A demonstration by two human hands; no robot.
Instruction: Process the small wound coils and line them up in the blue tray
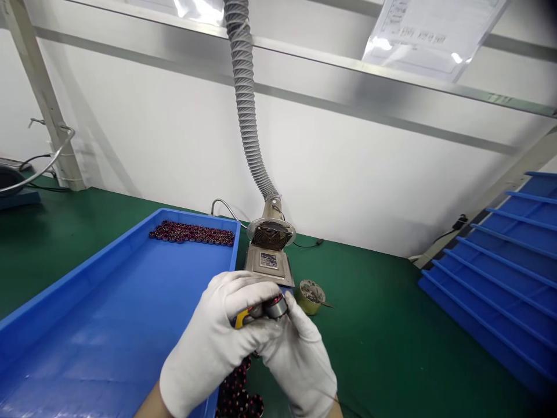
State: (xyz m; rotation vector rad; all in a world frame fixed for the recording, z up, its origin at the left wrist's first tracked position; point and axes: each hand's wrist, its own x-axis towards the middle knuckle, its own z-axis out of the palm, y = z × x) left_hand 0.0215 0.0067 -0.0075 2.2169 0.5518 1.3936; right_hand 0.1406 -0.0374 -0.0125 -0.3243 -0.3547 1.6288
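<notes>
Both my hands wear white gloves and meet low in the middle of the head view. In the fingers of my left hand (220, 337) sits a yellow-and-dark object (242, 317), mostly covered by the glove. My right hand (302, 357) closes on a small round part (277, 306) with a silvery metal rim and some red and black on it. Left fingertips also touch the top of this part. Below the hands, several small dark parts with red dots (237, 392) lie beside the tray, partly hidden.
A large blue tray (108, 278) on the left has many similar dark-red parts (191, 233) at its far end. Behind my hands stand a metal plate device (268, 261) and a grey flexible hose (246, 98). A small tin (310, 297) is nearby; blue stacked trays (491, 278) stand right.
</notes>
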